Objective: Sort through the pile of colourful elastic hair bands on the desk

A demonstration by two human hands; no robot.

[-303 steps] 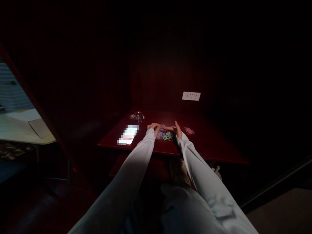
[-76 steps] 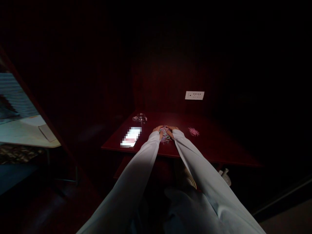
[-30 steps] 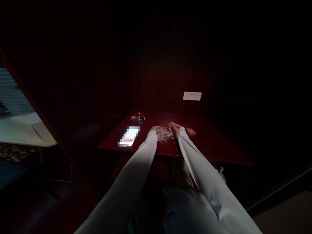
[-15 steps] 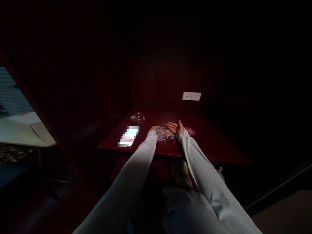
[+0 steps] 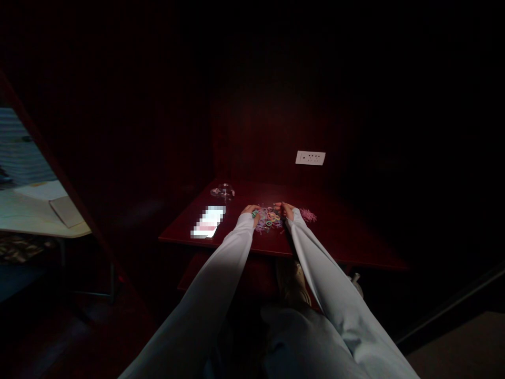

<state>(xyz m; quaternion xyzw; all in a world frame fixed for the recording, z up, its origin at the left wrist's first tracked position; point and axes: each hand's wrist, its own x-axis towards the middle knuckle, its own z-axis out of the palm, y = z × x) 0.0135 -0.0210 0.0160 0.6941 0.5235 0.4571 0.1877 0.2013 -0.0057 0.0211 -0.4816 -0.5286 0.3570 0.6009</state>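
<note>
A loose heap of small pastel hair ties [image 5: 270,221], purple, yellow, green and orange, lies on the dark red desk [image 5: 236,242] between my hands. My left hand [image 5: 250,211] curls at the heap's left edge, its fingers closed around a green hair tie [image 5: 254,214]. On the right side of the heap, my right hand [image 5: 287,210] has its thumb and fingertips drawn together; what is between them is too small to make out. A separate pink bunch [image 5: 307,215] of thin strands rests just right of my right wrist.
A lit phone [image 5: 209,221], its screen blurred, lies to the left of my left hand. Behind it stands a clear round container [image 5: 225,190]. A white wall socket [image 5: 310,158] is on the back panel. Beyond the left partition is a light table [image 5: 31,210].
My right hand has turned and lowered toward the heap, its spread fingers now brought together. My left hand stays in the same place.
</note>
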